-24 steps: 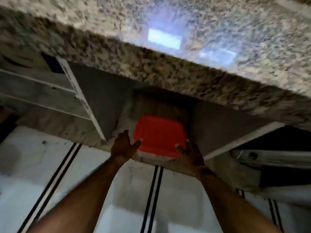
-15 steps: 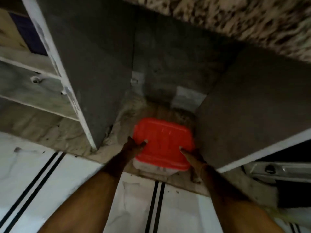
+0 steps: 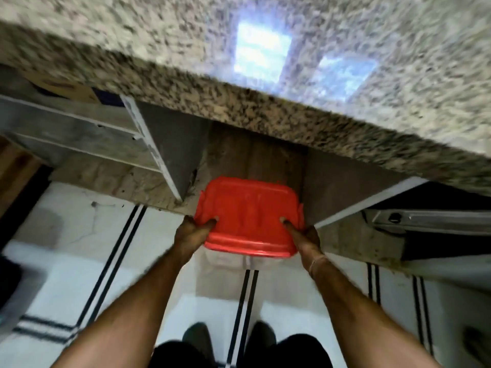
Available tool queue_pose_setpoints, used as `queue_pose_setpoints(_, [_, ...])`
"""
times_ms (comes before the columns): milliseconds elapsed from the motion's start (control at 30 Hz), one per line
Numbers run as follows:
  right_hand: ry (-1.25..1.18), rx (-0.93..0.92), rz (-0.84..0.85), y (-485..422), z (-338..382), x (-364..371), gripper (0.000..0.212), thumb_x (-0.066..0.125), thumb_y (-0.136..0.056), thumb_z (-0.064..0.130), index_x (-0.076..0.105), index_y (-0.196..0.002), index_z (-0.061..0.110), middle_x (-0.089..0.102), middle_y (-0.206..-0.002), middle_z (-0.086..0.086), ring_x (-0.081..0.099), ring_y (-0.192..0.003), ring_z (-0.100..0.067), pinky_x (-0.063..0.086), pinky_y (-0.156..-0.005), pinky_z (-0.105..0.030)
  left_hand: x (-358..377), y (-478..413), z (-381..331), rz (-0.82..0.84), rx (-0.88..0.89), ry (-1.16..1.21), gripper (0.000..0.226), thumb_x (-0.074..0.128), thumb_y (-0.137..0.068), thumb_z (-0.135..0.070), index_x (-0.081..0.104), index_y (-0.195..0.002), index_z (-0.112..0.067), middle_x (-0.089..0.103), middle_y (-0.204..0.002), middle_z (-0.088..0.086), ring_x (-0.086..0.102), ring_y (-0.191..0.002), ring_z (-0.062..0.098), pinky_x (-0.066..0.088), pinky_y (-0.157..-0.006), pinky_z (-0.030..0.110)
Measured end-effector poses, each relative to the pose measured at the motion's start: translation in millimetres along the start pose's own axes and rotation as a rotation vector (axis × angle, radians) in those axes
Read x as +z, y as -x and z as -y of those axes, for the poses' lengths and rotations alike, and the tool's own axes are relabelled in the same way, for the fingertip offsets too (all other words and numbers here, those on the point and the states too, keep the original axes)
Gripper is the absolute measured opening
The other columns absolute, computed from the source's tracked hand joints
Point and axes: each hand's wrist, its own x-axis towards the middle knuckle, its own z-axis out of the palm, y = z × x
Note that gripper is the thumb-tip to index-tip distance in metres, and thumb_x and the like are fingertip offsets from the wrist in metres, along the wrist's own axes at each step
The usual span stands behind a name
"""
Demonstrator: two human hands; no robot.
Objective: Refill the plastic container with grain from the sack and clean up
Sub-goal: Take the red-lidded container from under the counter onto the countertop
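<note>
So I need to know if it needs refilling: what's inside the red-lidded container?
Cannot tell. The red lid covers the container; below it only a blurred pale wall shows, held by the left hand and right hand.

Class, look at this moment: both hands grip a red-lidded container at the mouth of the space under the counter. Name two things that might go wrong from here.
1. The left hand and right hand grip only the red lid's near corners; the lid might pop off, dropping the container.
2. The granite counter edge overhangs closely; lifting might knock the container against it.
</note>
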Motion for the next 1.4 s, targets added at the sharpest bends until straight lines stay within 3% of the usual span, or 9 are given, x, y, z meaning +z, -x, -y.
queue_pose_setpoints(167, [-0.003,0.039,0.070,146,62,-41,0.069,0.090,-0.060,0.057,0.070,-0.117,0.023,0.078,-0.109,-0.003,0.076,-0.097,-0.023,0.060,-0.093,-0.048,-78,160,-47,-0.078,0.001,0.040,0.055,0.079,-0.077,-0.055,0.058,-0.106,-0.013,0.070,-0.105,0.003,0.068,-0.091,0.022,0.054,-0.078,0.035])
queue_pose_setpoints(333, [0.100,-0.027,0.065,273,139,-76,0.074,0.084,-0.056,0.071,0.052,-0.106,0.026,0.069,-0.110,-0.001,0.072,-0.096,-0.021,0.062,-0.085,-0.046,-152,284,-101,-0.130,0.064,0.087,0.056,0.079,-0.081,-0.051,0.055,-0.113,-0.012,0.066,-0.108,0.002,0.065,-0.089,0.010,0.047,-0.066,0.023])
queue_pose_setpoints(467, [0.092,-0.139,0.052,336,188,-92,0.068,0.081,-0.066,0.067,0.055,-0.110,0.023,0.066,-0.110,0.000,0.071,-0.096,-0.018,0.062,-0.074,-0.037,-186,337,-133,-0.172,0.141,0.132,0.060,0.079,-0.077,-0.053,0.054,-0.115,-0.014,0.065,-0.112,0.001,0.066,-0.093,0.011,0.048,-0.070,0.027])
queue_pose_setpoints(567, [0.098,-0.220,0.047,374,227,-109,0.080,0.075,-0.064,0.078,0.065,-0.111,0.014,0.073,-0.103,-0.004,0.074,-0.087,-0.016,0.056,-0.063,-0.029,-216,372,-168,-0.189,0.208,0.200,0.072,0.077,-0.069,-0.061,0.055,-0.118,-0.014,0.066,-0.113,0.000,0.067,-0.096,0.013,0.051,-0.074,0.028])
queue_pose_setpoints(733, [0.023,-0.384,0.019,412,303,-129,0.074,0.072,-0.063,0.080,0.068,-0.097,0.015,0.075,-0.091,-0.005,0.069,-0.073,-0.016,0.053,-0.061,-0.033,-245,405,-244,-0.188,0.377,0.289,0.071,0.078,-0.071,-0.053,0.053,-0.121,-0.010,0.063,-0.113,-0.002,0.065,-0.098,0.012,0.051,-0.079,0.029])
queue_pose_setpoints(833, [-0.066,-0.443,0.008,419,347,-141,0.062,0.075,-0.064,0.077,0.067,-0.095,0.023,0.077,-0.094,-0.009,0.075,-0.085,-0.030,0.060,-0.075,-0.053,-250,410,-294,-0.187,0.454,0.325,0.058,0.079,-0.084,-0.040,0.053,-0.123,-0.007,0.064,-0.113,0.004,0.064,-0.093,0.012,0.050,-0.075,0.027])
queue_pose_setpoints(900, [-0.105,-0.467,0.012,414,370,-150,0.066,0.075,-0.063,0.077,0.065,-0.101,0.024,0.077,-0.097,-0.008,0.076,-0.088,-0.031,0.060,-0.080,-0.059,-247,408,-324,-0.164,0.496,0.332,0.057,0.079,-0.084,-0.044,0.054,-0.122,-0.010,0.066,-0.113,0.005,0.067,-0.096,0.017,0.055,-0.081,0.035])
queue_pose_setpoints(1100, [-0.187,-0.540,-0.019,358,441,-192,0.065,0.074,-0.069,0.071,0.061,-0.111,0.021,0.076,-0.106,-0.008,0.076,-0.091,-0.024,0.062,-0.084,-0.051,-195,383,-428,-0.124,0.607,0.274,0.055,0.073,-0.069,-0.061,0.054,-0.103,-0.022,0.066,-0.105,0.002,0.068,-0.094,0.021,0.057,-0.085,0.044])
queue_pose_setpoints(1400, [-0.214,-0.448,-0.020,202,507,-260,0.057,0.075,-0.081,0.056,0.058,-0.114,0.014,0.075,-0.107,-0.010,0.076,-0.090,-0.023,0.061,-0.071,-0.036,-69,300,-536,-0.083,0.555,0.144,0.076,0.071,-0.063,-0.075,0.058,-0.110,-0.017,0.069,-0.108,0.004,0.068,-0.097,0.021,0.057,-0.088,0.045])
